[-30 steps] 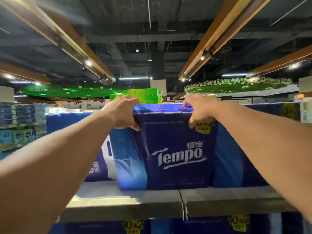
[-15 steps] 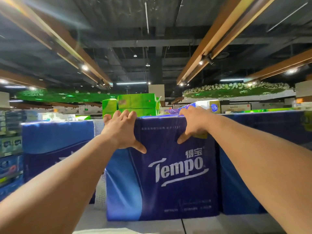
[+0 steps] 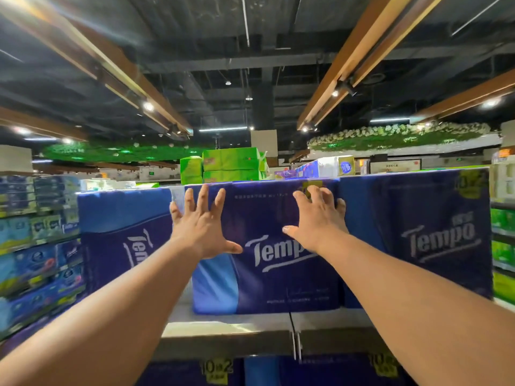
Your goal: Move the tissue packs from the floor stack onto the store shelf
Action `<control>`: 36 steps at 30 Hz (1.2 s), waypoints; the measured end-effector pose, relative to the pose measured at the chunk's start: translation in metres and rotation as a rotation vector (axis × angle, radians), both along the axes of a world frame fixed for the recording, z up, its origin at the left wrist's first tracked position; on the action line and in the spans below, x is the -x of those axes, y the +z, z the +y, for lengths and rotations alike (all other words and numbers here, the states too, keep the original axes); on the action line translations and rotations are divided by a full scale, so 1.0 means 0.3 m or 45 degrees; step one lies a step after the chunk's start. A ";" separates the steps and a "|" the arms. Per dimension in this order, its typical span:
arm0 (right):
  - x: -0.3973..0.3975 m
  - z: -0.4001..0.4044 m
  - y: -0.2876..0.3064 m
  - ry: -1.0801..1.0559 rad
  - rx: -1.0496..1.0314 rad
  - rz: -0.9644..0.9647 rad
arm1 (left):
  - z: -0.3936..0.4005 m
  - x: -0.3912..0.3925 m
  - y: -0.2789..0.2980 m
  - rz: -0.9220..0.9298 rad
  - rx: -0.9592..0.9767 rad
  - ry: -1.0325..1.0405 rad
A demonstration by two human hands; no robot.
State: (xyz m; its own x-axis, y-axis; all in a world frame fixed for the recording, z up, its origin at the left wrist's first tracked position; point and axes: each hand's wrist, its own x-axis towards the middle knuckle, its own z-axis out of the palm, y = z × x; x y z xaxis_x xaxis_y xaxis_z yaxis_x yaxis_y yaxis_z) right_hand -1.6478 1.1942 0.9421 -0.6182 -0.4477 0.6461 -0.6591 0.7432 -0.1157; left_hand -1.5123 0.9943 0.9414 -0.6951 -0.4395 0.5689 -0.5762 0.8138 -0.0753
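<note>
Under a dark store ceiling I see the grey shelf (image 3: 228,327) at lower centre carrying three blue plastic-wrapped tissue packs. My left hand (image 3: 203,227) and right hand (image 3: 317,218), fingers spread wide, press flat on the middle pack (image 3: 278,277), gripping nothing. Green packs (image 3: 231,168) sit behind.

Green packs (image 3: 231,168) are stacked beyond the shelf top, a white-and-blue pack (image 3: 324,167) lies to their right, and wooden ceiling beams (image 3: 359,62) carry spotlights overhead.
</note>
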 end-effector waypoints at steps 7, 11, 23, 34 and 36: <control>-0.381 0.223 -0.163 -0.026 -0.070 -0.168 | 0.207 -0.350 -0.123 -0.076 -0.056 -0.061; -0.643 0.333 -0.258 -0.028 -0.147 -0.222 | 0.300 -0.600 -0.244 -0.141 -0.084 -0.102; -1.344 0.582 -0.535 0.066 -0.269 -0.401 | 0.541 -1.319 -0.415 -0.269 -0.181 0.031; -1.719 0.926 -0.873 0.037 -0.393 -0.621 | 0.923 -1.647 -0.844 -0.477 -0.309 -0.079; -1.781 0.994 -0.956 0.001 -0.413 -0.687 | 0.999 -1.700 -0.924 -0.497 -0.370 -0.119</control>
